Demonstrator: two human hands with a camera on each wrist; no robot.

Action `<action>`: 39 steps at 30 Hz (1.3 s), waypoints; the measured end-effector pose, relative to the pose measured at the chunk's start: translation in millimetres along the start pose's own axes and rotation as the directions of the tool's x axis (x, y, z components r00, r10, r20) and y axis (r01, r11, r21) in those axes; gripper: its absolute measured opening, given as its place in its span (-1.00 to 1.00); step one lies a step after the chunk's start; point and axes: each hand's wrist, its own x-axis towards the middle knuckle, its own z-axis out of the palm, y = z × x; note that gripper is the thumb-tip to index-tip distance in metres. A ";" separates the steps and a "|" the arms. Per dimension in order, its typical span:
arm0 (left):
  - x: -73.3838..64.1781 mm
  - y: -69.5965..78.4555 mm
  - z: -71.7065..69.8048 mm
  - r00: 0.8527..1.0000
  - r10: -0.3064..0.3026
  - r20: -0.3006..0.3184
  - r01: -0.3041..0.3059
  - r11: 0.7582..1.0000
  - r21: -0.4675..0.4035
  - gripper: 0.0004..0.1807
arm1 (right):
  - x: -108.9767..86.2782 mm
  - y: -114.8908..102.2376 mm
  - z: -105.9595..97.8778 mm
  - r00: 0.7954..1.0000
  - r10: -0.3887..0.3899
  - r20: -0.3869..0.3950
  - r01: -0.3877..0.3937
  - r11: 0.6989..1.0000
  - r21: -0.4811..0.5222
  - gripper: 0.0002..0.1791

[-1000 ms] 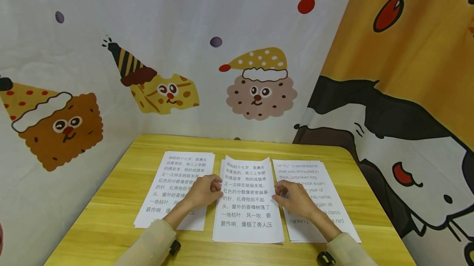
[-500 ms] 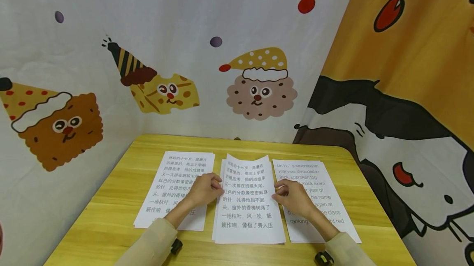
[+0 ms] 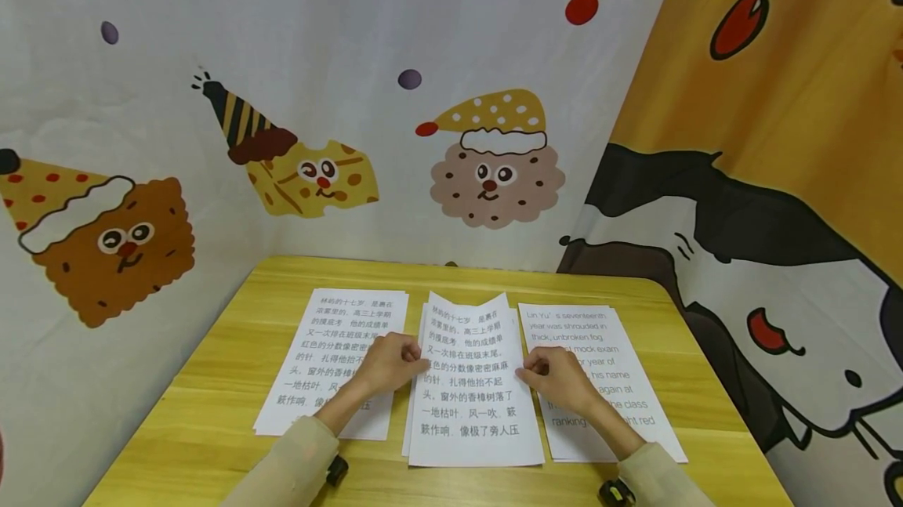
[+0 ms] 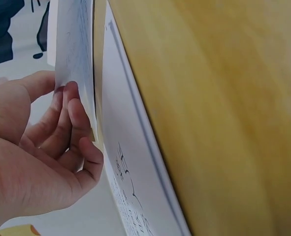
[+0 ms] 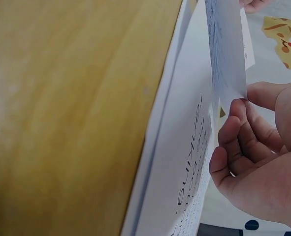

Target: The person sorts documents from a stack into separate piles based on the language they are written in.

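A white sheet of paper [image 3: 466, 401] printed with Chinese characters is held over the middle stack of sheets [image 3: 413, 413], its top edge dipping between raised corners. My left hand [image 3: 388, 362] pinches its left edge between thumb and fingertips. At the opposite edge, my right hand [image 3: 560, 378] has the same pinch. Both wrist views show the sheet bowed up off what lies below, with the left hand [image 4: 51, 137] and right hand [image 5: 263, 142] gripping its sides. Much of the middle stack is hidden under the sheet.
On the left lies a stack of Chinese-printed sheets [image 3: 346, 315], partly under my left hand. A stack with English text [image 3: 631, 382] lies to the right, partly under my right hand. The wooden table [image 3: 204, 382] meets a cartoon-printed curtain [image 3: 339, 37] behind.
The sheet's top corners stand up more and the sheet bows more. Its lower edge has slid slightly toward me. Both hands stay at its sides, shifting only slightly.
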 end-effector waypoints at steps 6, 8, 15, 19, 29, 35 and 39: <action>-0.7 -2.1 -0.1 1.000 -0.004 -0.018 0.004 1.000 -0.001 -0.84 | -0.3 -2.1 -0.3 1.000 0.002 -0.001 -0.002 1.000 -0.008 -0.86; -0.6 -2.1 -0.4 1.000 -0.020 -0.019 0.020 1.000 -0.009 -0.85 | -0.2 -2.4 -0.4 1.000 0.008 0.001 -0.008 1.000 -0.006 -0.86; -0.8 -1.1 -2.7 0.999 -0.030 -0.042 0.029 0.999 -0.013 -0.87 | 0.3 -1.6 -1.7 1.000 0.017 0.001 -0.017 1.000 0.010 -0.88; -1.2 0.4 -5.6 0.997 -0.049 -0.057 0.049 0.999 -0.015 -0.87 | 0.6 -2.2 -2.9 1.000 0.006 0.001 -0.006 1.000 0.019 -0.88; -4.0 1.6 -15.6 0.994 -0.043 -0.096 0.043 0.999 -0.007 -0.90 | 3.9 -10.5 -0.3 0.999 -0.035 -0.020 0.036 0.997 0.062 -0.89; -5.9 -1.3 -24.8 0.986 -0.086 -0.142 0.084 0.996 -0.014 -0.90 | 12.5 -22.4 8.8 0.999 -0.029 -0.036 0.032 0.996 0.083 -0.91; -6.2 -3.1 -33.1 0.982 -0.081 -0.172 0.078 0.997 -0.019 -0.89 | 19.4 -31.5 13.8 0.999 -0.020 -0.042 0.024 0.996 0.087 -0.91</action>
